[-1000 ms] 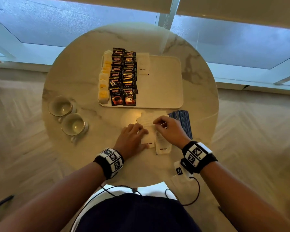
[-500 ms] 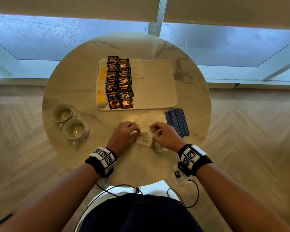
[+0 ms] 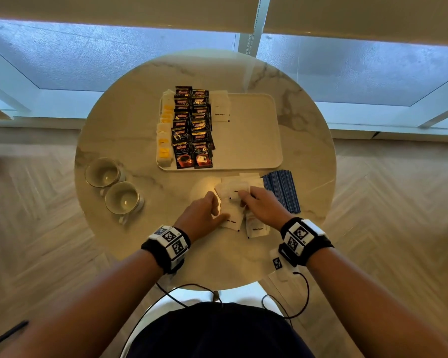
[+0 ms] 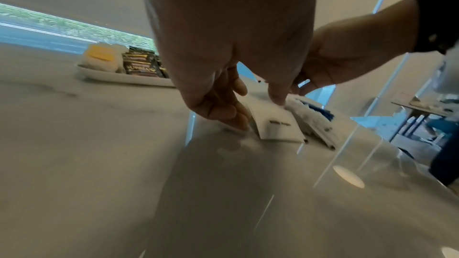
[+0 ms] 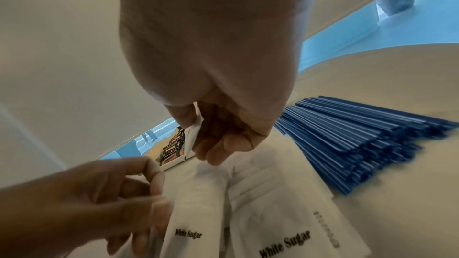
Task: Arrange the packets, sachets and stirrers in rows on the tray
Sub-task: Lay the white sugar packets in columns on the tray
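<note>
A cream tray (image 3: 254, 140) holds a column of yellow-and-white packets (image 3: 164, 130), two rows of black coffee sachets (image 3: 192, 130) and a few white sugar sachets (image 3: 219, 107). In front of it on the table lies a loose pile of white sugar sachets (image 3: 233, 187), with a bundle of blue stirrers (image 3: 282, 192) to its right. My left hand (image 3: 217, 208) grips the left edge of one sugar sachet (image 4: 275, 123), thumb on top. My right hand (image 3: 243, 196) pinches another white sachet (image 5: 193, 136) just above the pile.
Two empty glass cups (image 3: 102, 173) (image 3: 123, 197) stand at the left of the round marble table (image 3: 130, 120). The right half of the tray is bare. Windows lie beyond the table's far edge. Cables hang at my lap.
Both hands stayed at the sugar pile. My right hand has drawn one sachet up off it; the left has shifted its hold on the sachet beside it.
</note>
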